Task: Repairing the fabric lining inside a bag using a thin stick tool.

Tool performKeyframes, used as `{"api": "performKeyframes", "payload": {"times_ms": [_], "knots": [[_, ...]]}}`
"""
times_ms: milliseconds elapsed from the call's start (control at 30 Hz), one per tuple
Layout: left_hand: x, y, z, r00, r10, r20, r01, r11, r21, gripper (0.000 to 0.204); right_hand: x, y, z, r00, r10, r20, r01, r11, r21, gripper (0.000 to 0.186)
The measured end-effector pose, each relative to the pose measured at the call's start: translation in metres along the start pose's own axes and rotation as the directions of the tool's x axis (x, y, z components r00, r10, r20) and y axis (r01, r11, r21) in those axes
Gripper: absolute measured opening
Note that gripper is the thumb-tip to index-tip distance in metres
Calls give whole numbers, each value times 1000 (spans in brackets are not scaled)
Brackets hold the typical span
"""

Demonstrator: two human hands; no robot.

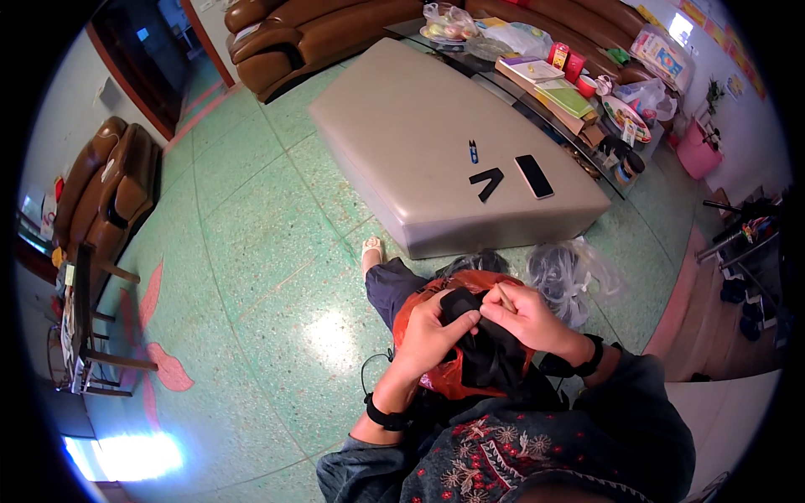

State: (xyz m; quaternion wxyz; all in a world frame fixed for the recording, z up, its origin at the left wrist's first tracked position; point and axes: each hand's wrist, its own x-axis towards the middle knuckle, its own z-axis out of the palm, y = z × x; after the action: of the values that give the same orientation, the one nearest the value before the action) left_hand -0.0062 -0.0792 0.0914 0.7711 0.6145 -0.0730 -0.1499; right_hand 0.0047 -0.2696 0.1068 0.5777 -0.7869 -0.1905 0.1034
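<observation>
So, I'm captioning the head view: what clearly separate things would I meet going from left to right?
Brown armchair → pale shoe → left hand → right hand → pink flowerpot.

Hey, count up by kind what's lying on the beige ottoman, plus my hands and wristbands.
Thread snips: 1
V-shaped black strip: 1
Smartphone: 1
Hands, left hand and right hand, both on the black fabric: 2
Black wristbands: 2
Total: 7
</observation>
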Motion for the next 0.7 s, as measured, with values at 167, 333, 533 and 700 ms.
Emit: {"api": "performKeyframes", "payload": {"times_ms": [167,333,533,700], "knots": [[3,1,6,999,33,-36,-32,999,32,9,4,11,-2,997,75,32,-81,966,245,16],[3,-5,5,996,-25,-86,17,995,-98,10,3,3,0,992,128,-14,-120,962,246,10],[4,-8,8,995,-7,-95,2,998,-57,7,6,3,-2,819,-570,-60,479,738,-475,20],[3,-10,9,993,-35,-115,29,998,-52,8,3,4,1,835,-549,-26,455,716,-530,22]]}}
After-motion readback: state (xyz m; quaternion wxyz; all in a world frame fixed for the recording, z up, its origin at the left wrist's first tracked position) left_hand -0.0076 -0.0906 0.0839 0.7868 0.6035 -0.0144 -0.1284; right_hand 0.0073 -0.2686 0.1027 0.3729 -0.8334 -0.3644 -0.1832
